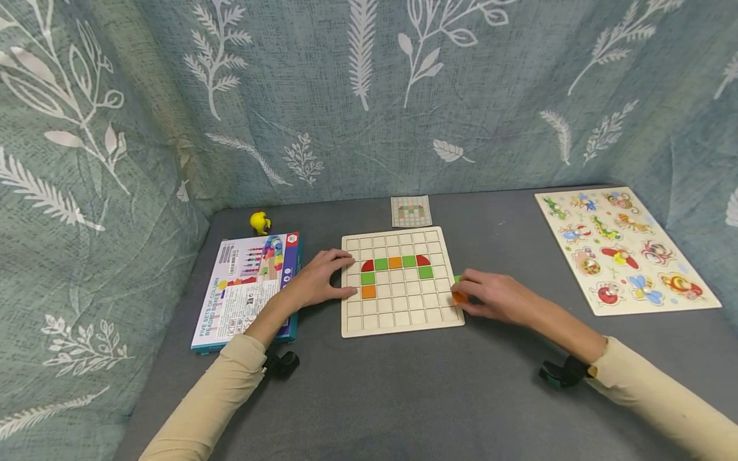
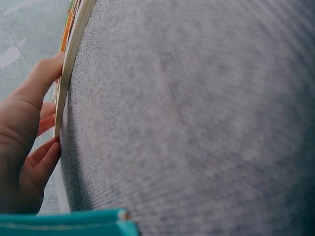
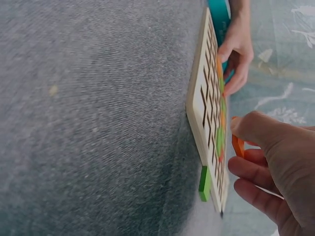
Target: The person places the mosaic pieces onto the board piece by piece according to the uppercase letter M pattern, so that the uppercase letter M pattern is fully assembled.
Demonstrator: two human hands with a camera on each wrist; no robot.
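A wooden grid board (image 1: 394, 314) lies on the table, with red, green and orange tiles (image 1: 394, 262) in an arch shape. At its left edge my left hand (image 1: 317, 278) rests, thumb and fingers spread along the rim; the left wrist view shows the thumb (image 2: 51, 69) touching that rim. My right hand (image 1: 496, 294) is over the board's right edge, pinching an orange tile (image 3: 238, 143) between thumb and fingers. A loose green tile (image 3: 204, 183) sits beside the board, partly hidden by the right hand in the head view.
Behind the board lies a small pattern card (image 1: 411, 211). To the left are a bead-toy box (image 1: 248, 288) and a yellow toy figure (image 1: 261, 223). A wooden insect puzzle (image 1: 625, 250) lies on the right. A patterned curtain (image 1: 323, 96) hangs along the back.
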